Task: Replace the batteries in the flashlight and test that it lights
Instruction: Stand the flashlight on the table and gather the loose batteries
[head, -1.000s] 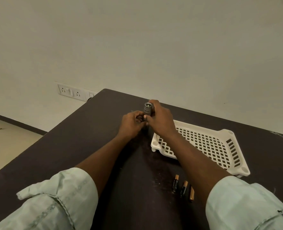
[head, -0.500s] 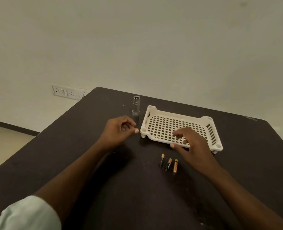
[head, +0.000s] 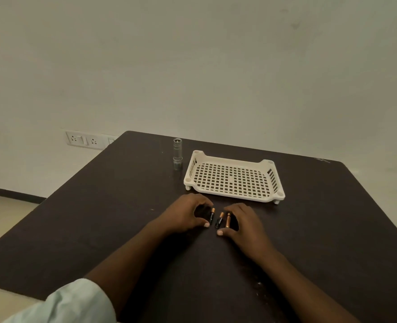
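A silver flashlight (head: 177,153) stands upright on the dark table (head: 99,217), left of the tray and apart from both hands. Three black-and-copper batteries lie side by side near the table's middle. My left hand (head: 185,216) curls round the left battery (head: 212,216), with thumb and forefinger at its two ends. My right hand (head: 244,223) cups beside the middle battery (head: 219,221) and the right battery (head: 228,220). Its thumb lies just below them, and a gap shows between its fingertips and their tops.
A white perforated plastic tray (head: 270,169) with nothing in it sits behind the hands, right of the flashlight. A wall socket panel (head: 85,140) is beyond the table's far left corner. The table's left edge drops to the floor.
Both hands left the flashlight standing by the tray and drew back toward me. They now close in on the three batteries from either side.
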